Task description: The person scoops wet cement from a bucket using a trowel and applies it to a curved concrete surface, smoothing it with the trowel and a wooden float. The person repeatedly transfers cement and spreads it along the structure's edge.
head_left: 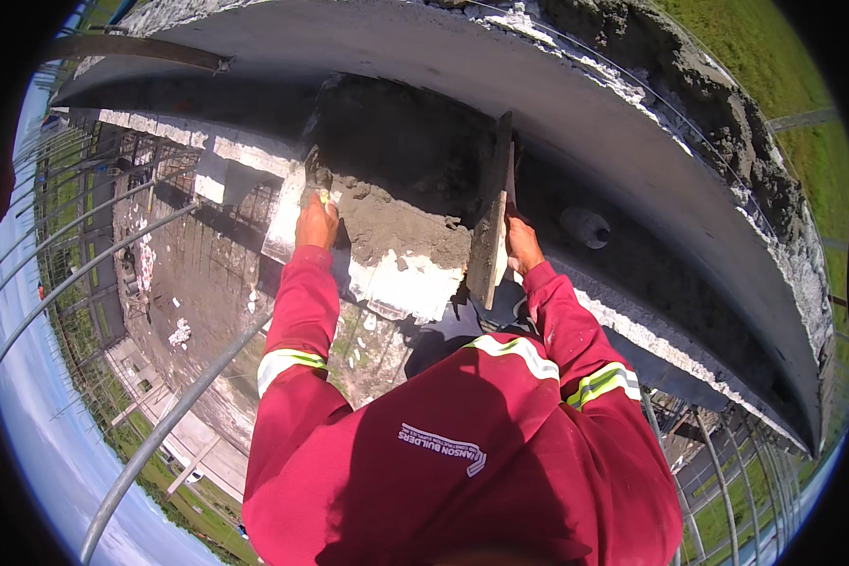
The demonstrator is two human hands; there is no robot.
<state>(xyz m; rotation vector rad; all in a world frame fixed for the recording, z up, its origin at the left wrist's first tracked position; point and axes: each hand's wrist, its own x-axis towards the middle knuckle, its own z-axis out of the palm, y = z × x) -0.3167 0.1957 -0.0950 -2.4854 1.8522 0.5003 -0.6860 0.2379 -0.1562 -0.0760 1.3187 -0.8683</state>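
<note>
My left hand (318, 223) is closed around the handle of what looks like a trowel (312, 168), whose dark, mortar-smeared blade points toward the wall. Beside it lies a heap of wet grey mortar (401, 222) on a pale, splattered board (410, 286). On the heap's right side, a flat board (491, 241) stands on edge, and my right hand (523, 245) grips it from its right face. Behind the mortar is a dark, shaded patch of wall (406, 127). The right hand's fingers are partly hidden by the flat board.
A curved grey concrete wall (623, 132) with a rough top runs across the far side. A pale round container (587, 228) sits on the ledge to the right. Metal scaffold pipes (174, 415) rise at the left, and the ground (184, 274) lies far below.
</note>
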